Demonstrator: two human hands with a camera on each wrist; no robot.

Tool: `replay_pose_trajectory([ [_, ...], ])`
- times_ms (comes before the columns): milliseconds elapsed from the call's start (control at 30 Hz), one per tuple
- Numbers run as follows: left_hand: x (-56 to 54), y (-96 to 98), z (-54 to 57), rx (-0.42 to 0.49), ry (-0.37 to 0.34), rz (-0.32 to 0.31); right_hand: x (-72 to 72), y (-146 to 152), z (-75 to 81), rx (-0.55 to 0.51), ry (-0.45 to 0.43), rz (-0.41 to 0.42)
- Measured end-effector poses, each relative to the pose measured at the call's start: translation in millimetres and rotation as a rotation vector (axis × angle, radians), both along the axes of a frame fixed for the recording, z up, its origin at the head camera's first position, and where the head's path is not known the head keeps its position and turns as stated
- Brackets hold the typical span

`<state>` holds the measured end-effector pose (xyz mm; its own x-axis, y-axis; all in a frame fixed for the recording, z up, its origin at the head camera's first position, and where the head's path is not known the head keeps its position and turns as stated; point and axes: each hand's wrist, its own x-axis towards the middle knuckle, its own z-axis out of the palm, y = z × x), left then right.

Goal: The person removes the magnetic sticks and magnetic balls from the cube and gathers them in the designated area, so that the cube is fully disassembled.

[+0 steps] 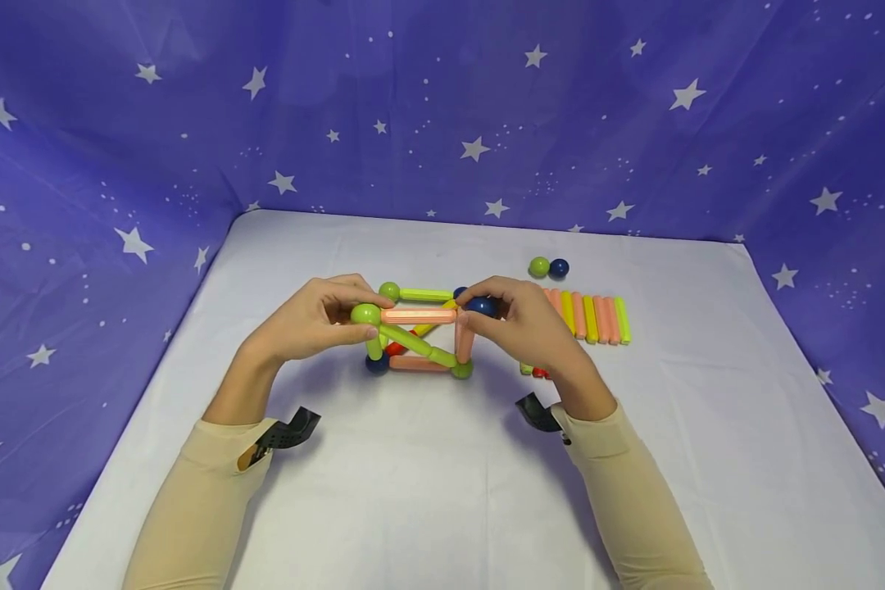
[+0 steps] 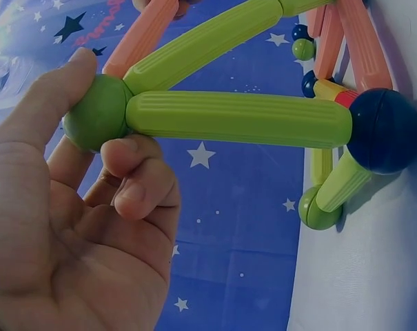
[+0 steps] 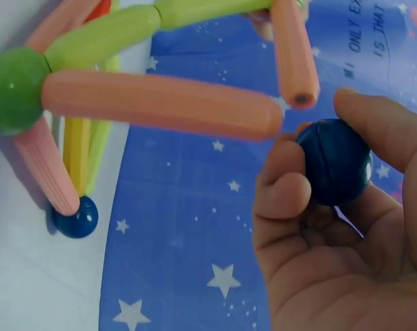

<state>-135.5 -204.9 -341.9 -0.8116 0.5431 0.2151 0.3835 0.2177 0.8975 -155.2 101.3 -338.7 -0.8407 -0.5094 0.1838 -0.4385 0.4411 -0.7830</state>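
A frame of ribbed magnetic rods and balls (image 1: 420, 365) stands on the white table. At its upper left corner my left hand (image 1: 313, 319) pinches a green ball (image 2: 96, 114) between thumb and fingers. A pink rod (image 1: 416, 316) and two green rods join that ball, one green rod (image 2: 239, 118) running down to a dark blue ball (image 2: 386, 131). My right hand (image 1: 525, 324) holds another dark blue ball (image 3: 336, 162). In the right wrist view this ball is apart from the free ends of two pink rods, the nearer being the upright pink rod (image 3: 160, 103).
Right of the frame lies a row of pink, yellow and green rods (image 1: 592, 318); more rods (image 1: 527, 369) are partly hidden by the right hand. Behind them sit a loose green ball (image 1: 539, 266) and a dark blue ball (image 1: 559, 268). A purple starry cloth (image 1: 442, 106) encloses the table.
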Motion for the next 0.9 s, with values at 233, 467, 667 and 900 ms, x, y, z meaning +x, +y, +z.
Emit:
replay_pose_trajectory([
  [233, -0.6, -3.0, -1.2, 0.014, -0.006, -0.001, -24.8, 23, -8.1, -0.039, -0.098, -0.054],
  [467, -1.5, -4.5, -1.8, 0.042, 0.001, -0.011, -44.2, 46, -15.5, -0.013, -0.095, -0.262],
  [667, -3.1, -2.0, -6.5, 0.021, -0.015, -0.021, -57.5, 74, -35.1, 0.049, -0.036, -0.463],
  [900, -1.8, -2.5, -5.4, -0.018, -0.004, -0.009, -84.4, 110, -41.6, 0.255, -0.005, -0.579],
])
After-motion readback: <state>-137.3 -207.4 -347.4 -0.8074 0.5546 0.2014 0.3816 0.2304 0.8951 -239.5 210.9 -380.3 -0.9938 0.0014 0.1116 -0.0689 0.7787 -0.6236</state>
